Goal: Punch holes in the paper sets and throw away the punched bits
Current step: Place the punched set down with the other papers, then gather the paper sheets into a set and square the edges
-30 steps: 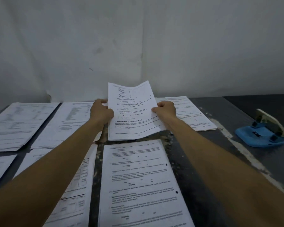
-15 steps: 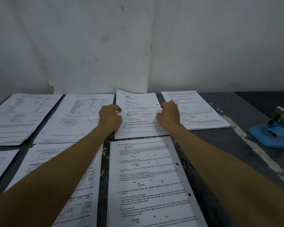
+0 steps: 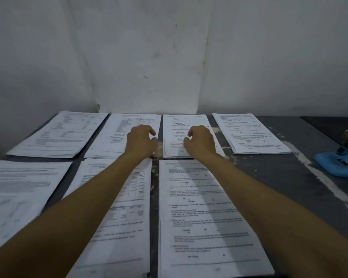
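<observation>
Nearest, three paper sets [image 3: 205, 217] lie flat across the dark table [image 3: 289, 177]. Beyond, the left hand [image 3: 141, 141] and right hand [image 3: 201, 142] hover, fingers loosely curled, holding nothing, above the far row's third set [image 3: 186, 121]. The blue hole punch [image 3: 338, 163] sits far right.

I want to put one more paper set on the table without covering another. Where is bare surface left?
The widest bare patch of table lies on the right, between the far-right paper set, the near-right paper set and the blue hole punch. The left and middle are crowded: paper sets lie side by side with only narrow dark gaps.
</observation>
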Demonstrator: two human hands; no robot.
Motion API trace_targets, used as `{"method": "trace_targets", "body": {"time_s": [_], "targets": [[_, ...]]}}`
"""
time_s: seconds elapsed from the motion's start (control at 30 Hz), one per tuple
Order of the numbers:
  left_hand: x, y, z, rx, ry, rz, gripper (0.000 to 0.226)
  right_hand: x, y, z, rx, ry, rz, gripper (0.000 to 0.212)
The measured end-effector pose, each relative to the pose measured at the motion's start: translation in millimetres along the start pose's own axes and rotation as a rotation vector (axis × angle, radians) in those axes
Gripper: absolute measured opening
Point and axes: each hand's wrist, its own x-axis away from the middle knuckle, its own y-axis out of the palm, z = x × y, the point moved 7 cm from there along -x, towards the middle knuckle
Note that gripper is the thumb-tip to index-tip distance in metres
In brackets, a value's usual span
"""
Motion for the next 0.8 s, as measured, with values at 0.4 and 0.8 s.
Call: {"method": "trace_targets", "body": {"time_s": [0.4,0.8], "targets": [[88,-90,-74,-0.183,-0.128,-0.044,0.031,96,22,-83,-0.074,-0.196,-0.168,0.011],[128,-96,-125,-0.459,-0.309,-0.252,0.069,136,71,-99,0.234,-0.292,-0.362,0.042]]}}
